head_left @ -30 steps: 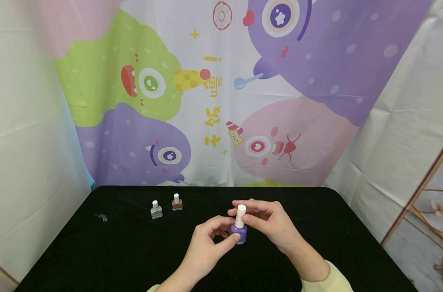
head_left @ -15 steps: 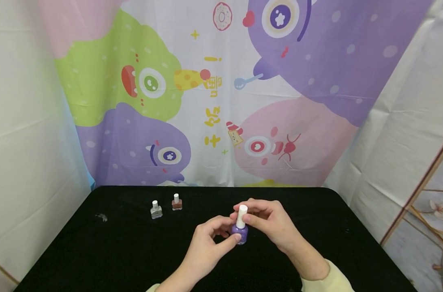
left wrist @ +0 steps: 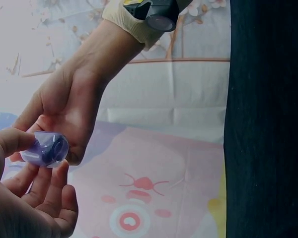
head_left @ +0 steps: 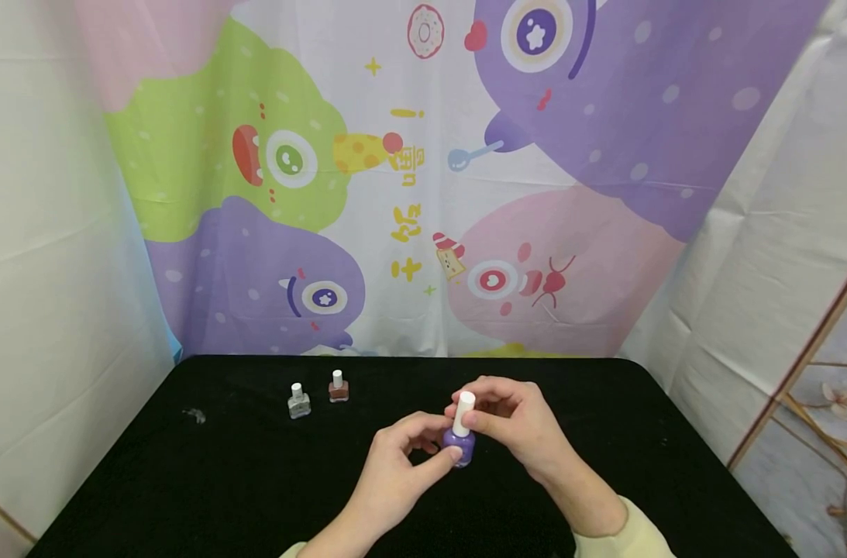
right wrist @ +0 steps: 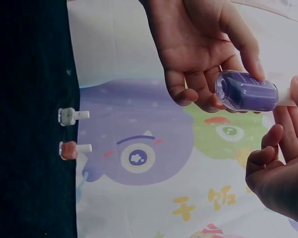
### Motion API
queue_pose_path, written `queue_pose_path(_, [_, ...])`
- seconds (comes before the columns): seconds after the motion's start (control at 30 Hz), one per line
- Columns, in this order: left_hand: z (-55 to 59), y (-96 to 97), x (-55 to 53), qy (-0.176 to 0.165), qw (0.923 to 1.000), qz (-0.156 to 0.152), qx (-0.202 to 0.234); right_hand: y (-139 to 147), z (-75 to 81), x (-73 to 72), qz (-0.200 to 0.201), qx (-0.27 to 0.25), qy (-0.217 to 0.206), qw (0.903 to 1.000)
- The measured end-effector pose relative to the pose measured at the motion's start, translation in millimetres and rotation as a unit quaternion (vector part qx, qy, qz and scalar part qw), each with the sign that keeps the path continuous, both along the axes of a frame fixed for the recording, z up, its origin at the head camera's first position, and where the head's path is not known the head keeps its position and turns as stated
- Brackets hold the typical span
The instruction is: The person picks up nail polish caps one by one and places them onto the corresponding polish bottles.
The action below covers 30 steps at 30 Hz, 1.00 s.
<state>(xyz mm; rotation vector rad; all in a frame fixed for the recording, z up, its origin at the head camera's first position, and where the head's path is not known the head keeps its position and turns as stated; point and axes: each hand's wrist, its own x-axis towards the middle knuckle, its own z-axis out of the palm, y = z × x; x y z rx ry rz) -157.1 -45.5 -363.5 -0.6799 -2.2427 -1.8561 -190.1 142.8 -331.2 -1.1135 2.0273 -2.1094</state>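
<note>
A bottle of purple nail polish [head_left: 459,444] with a long white cap [head_left: 464,413] is held above the black table, its cap end tilted slightly right. My left hand [head_left: 402,457] pinches the glass body between thumb and fingers. The white cap is gripped between the thumb and fingers of my right hand [head_left: 524,426]. In the right wrist view the purple bottle [right wrist: 248,91] lies sideways, the cap still joined to it. The left wrist view shows the bottle's clear base [left wrist: 52,149]; its cap is hidden there.
On the black table [head_left: 242,480], a silver-grey nail polish bottle [head_left: 299,405] and a reddish-brown one [head_left: 338,390] stand upright at the back left. A small pale smudge [head_left: 196,416] marks the cloth farther left. A cartoon-print curtain [head_left: 409,325] hangs behind the table.
The cap end of the purple bottle has tipped slightly to the right, and my right fingers have shifted a little around the cap. My left hand stays almost still.
</note>
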Motion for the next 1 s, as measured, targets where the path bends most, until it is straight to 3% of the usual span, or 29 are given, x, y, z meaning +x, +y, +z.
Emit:
queue_pose_path(0.37, [0.0,1.4,0.0,-0.009,1.0,0.0,-0.001,0.6,0.0,0.8,-0.014,0.006,-0.005,0.9999])
queue_pose_path(0.57, [-0.9,1.5,-0.3,0.008,1.0,-0.001,-0.001,0.0,-0.8,0.5,-0.014,0.008,-0.016,0.9998])
queue_pose_path(0.73, [-1.4,1.1,-0.2,0.019,0.9998,-0.003,0.002,1.9,-1.7,0.1,0.013,0.002,-0.023,0.9996])
queue_pose_path(1.0, [-0.4,0.3,0.0,0.001,1.0,-0.006,0.007,6.1,-0.4,-2.1,0.102,-0.009,-0.001,0.9947])
